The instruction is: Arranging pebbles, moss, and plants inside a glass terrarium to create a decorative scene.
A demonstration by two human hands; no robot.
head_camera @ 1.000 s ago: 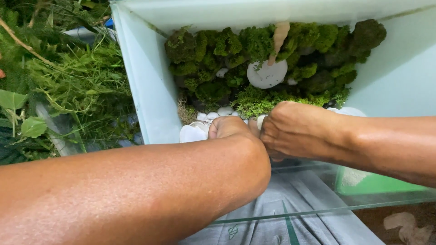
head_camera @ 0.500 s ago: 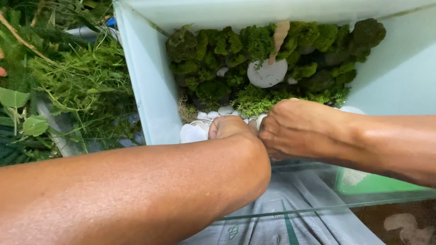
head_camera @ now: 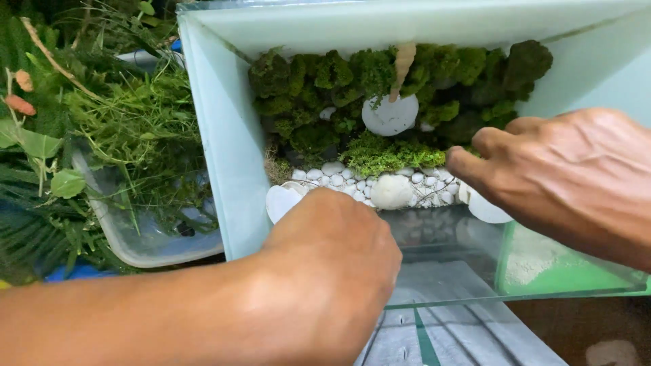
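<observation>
A glass tank [head_camera: 224,149] holds dark and bright green moss [head_camera: 380,152] at the back. In front of the moss lies a row of small white pebbles [head_camera: 339,179], with a larger white stone [head_camera: 392,192] among them. A round white shell [head_camera: 390,115] and a tan spiral shell [head_camera: 405,64] sit in the moss. My left hand [head_camera: 332,261] hovers above the tank's near edge with its fingers curled under and hidden. My right hand [head_camera: 563,176] hangs over the tank's right side, fingers loosely bent toward the moss, nothing seen in it.
Flat white shells lie at the left end [head_camera: 281,201] and the right end [head_camera: 488,209] of the pebble row. A clear plastic tub [head_camera: 146,247] of loose green plants stands left of the tank. A green tray [head_camera: 569,274] shows through the glass, and grey cloth [head_camera: 447,332] lies below.
Both hands have lifted away from the pebble row, where they were pressed together. The right hand has moved right and up. The pebbles and the larger white stone are now uncovered.
</observation>
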